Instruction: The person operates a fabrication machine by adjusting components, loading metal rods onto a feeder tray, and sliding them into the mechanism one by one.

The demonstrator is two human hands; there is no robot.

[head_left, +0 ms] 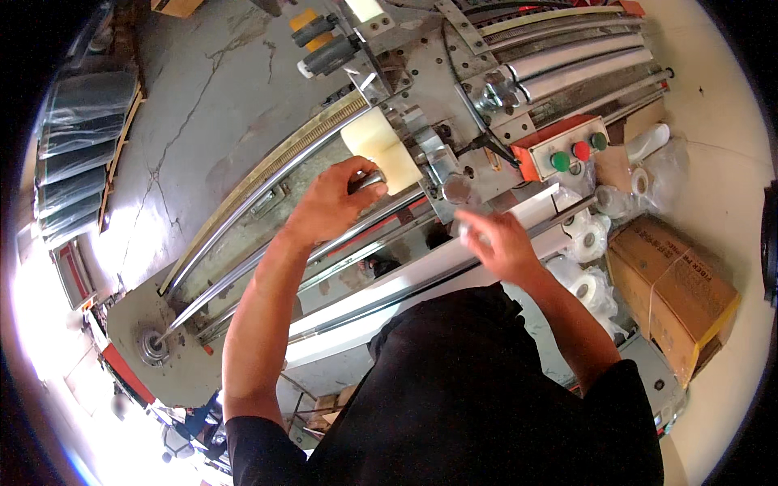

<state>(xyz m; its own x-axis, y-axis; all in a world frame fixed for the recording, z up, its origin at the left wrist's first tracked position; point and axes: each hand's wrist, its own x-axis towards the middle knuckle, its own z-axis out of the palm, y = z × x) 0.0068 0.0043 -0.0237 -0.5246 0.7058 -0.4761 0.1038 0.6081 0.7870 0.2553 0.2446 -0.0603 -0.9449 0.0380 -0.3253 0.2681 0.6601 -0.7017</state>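
My left hand point(334, 198) is closed around a short metal rod point(369, 180), its end showing between thumb and fingers. Right beside that rod is a cream-coloured block point(379, 146) with a rounded surface, set against the machine's carriage point(421, 65). My right hand point(504, 249) hovers over the machine's near side, index finger stretched toward a round metal knob point(456, 189) and apart from it. Slight blur softens these fingers, and a pale patch near the fingertips is too unclear to name. Nothing is plainly gripped there.
Long steel rails point(243, 267) run along the machine. A red-and-white control box point(563, 150) with red and green buttons sits at right. Beyond it are plastic-wrapped white rolls point(587, 239) and a cardboard box point(673, 283). Dark wrapped rolls point(85, 138) lie at far left.
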